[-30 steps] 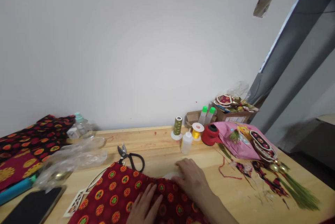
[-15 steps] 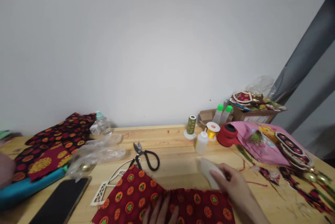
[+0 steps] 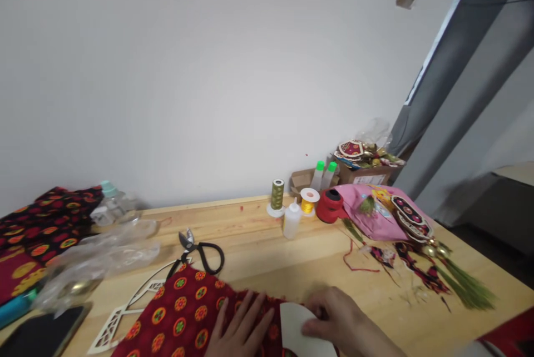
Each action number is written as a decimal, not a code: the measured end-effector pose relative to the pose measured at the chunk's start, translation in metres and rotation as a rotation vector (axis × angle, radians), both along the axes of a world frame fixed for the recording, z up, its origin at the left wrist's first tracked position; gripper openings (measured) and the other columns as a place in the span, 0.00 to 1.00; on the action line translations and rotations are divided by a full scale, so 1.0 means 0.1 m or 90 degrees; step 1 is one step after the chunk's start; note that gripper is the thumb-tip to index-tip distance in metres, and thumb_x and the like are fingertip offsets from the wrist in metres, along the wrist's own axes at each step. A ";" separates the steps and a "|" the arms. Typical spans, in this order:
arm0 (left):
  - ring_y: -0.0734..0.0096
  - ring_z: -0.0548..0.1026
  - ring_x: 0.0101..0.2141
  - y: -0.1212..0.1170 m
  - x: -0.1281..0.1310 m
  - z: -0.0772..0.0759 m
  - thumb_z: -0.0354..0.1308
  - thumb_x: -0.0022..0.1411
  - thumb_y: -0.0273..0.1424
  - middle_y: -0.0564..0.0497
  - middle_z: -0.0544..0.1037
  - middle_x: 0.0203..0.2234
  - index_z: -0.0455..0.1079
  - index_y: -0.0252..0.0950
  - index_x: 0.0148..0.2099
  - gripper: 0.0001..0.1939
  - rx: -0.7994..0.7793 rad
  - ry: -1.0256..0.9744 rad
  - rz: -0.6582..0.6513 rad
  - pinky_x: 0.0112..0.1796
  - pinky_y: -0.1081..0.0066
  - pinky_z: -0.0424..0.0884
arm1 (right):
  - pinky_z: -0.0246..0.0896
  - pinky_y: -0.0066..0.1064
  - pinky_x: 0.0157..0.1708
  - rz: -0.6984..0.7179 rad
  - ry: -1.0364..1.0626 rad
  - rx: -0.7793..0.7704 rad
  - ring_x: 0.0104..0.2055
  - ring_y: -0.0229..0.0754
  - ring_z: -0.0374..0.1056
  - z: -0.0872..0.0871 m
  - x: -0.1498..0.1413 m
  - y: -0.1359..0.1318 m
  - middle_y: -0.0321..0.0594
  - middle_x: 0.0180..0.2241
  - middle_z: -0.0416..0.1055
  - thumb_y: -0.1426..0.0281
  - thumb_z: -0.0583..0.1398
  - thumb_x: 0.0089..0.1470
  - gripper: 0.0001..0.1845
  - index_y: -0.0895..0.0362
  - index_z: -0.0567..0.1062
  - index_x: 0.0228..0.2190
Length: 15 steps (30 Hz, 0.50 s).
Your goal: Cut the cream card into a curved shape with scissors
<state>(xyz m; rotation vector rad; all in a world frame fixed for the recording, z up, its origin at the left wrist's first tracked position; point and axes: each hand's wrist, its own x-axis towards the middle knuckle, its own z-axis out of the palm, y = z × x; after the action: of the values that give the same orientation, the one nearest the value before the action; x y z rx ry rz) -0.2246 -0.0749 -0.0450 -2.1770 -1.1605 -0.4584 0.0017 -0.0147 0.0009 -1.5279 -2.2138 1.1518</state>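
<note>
A dark red cloth (image 3: 183, 318) with orange and green flower dots lies at the near edge of the wooden table (image 3: 267, 251). My left hand (image 3: 242, 329) rests flat on it, fingers stretched out. Just to its right, my right hand (image 3: 337, 318) pinches the edge of a white card piece (image 3: 298, 329) that lies over the cloth. Black-handled scissors (image 3: 202, 251) sit just beyond the cloth, and a white cut-out frame (image 3: 125, 312) pokes out from under its left side.
Near the wall stand a green thread spool (image 3: 277, 197), a yellow spool (image 3: 309, 201), a small white bottle (image 3: 291, 220) and a red tape roll (image 3: 330, 205). Pink cloth with embroidered pieces and green tassels (image 3: 459, 279) fills the right. Clear plastic (image 3: 95, 257), a phone (image 3: 39, 335) and patterned fabric (image 3: 33, 223) lie left.
My right hand has drawn back toward me, bringing the white card from the bare table onto the red cloth. The left hand stays flat on the cloth. The view swung left and back.
</note>
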 end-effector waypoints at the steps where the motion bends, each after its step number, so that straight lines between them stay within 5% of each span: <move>1: 0.71 0.68 0.43 0.01 0.01 -0.03 0.47 0.55 0.29 0.57 0.74 0.43 0.65 0.46 0.49 0.19 -0.010 0.003 0.005 0.55 0.60 0.32 | 0.44 0.23 0.22 0.016 -0.021 0.015 0.23 0.32 0.55 0.01 0.01 0.03 0.29 0.19 0.62 0.68 0.64 0.35 0.05 0.56 0.74 0.20; 5: 0.71 0.66 0.45 0.01 -0.01 -0.10 0.48 0.51 0.26 0.57 0.74 0.44 0.61 0.47 0.52 0.24 -0.021 0.006 -0.017 0.54 0.62 0.33 | 0.46 0.21 0.21 0.072 0.041 0.000 0.24 0.32 0.56 0.23 0.10 0.14 0.27 0.20 0.62 0.68 0.66 0.32 0.15 0.54 0.74 0.28; 9: 0.73 0.66 0.46 0.01 -0.03 -0.08 0.47 0.49 0.23 0.60 0.73 0.45 0.58 0.50 0.54 0.29 -0.014 0.022 -0.005 0.53 0.66 0.42 | 0.43 0.20 0.18 0.181 0.138 -0.006 0.20 0.30 0.53 0.45 0.05 0.22 0.26 0.18 0.60 0.66 0.62 0.41 0.11 0.51 0.76 0.32; 12: 0.73 0.68 0.44 0.03 -0.04 -0.07 0.46 0.49 0.22 0.60 0.74 0.43 0.59 0.49 0.53 0.29 0.003 0.038 -0.002 0.50 0.68 0.49 | 0.46 0.20 0.19 0.269 0.100 0.055 0.20 0.30 0.56 0.39 -0.08 0.24 0.27 0.18 0.64 0.65 0.62 0.42 0.09 0.49 0.77 0.31; 15: 0.74 0.68 0.44 0.04 -0.06 -0.10 0.46 0.48 0.22 0.60 0.74 0.43 0.61 0.48 0.53 0.29 0.012 0.054 -0.023 0.48 0.70 0.52 | 0.50 0.20 0.22 0.264 0.054 0.128 0.22 0.32 0.60 0.21 -0.13 0.20 0.28 0.20 0.67 0.64 0.63 0.41 0.10 0.48 0.76 0.31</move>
<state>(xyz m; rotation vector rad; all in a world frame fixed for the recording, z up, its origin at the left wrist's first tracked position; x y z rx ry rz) -0.2304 -0.0709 -0.0546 -2.1823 -1.0694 -0.3864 -0.0117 0.0053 0.0218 -0.9514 -2.5693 1.0285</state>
